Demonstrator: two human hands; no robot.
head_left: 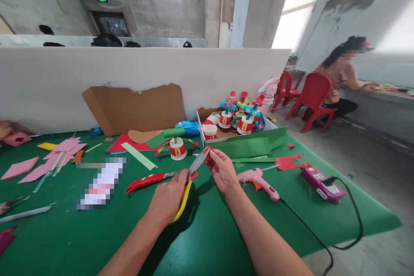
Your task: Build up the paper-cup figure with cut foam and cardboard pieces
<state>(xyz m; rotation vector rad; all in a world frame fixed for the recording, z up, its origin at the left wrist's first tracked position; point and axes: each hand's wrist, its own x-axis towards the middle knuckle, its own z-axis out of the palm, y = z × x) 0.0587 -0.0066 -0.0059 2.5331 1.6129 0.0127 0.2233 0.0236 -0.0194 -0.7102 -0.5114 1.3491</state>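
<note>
My left hand (168, 196) is closed round a pair of scissors (198, 162) with yellow handles, its blades pointing up and away from me. Pinched in the fingertips of my right hand (224, 171) is a small piece of red paper (209, 149), right at the blade tips. Whether the blades are parted I cannot tell. Under the left hand lies a red-handled tool (147, 182), partly covered. Just beyond stands a paper-cup figure (178, 150) with a red band and springy paper arms. A pink glue gun (260, 180) rests to the right of my right hand.
A white box (223, 140) holds several finished cup figures. Green paper (246, 148) lies before it, and a purple power box (322, 184) with a black cord sits right. Pink paper (64, 148) is at left. Cardboard (139, 110) leans on the divider; a person sits far right.
</note>
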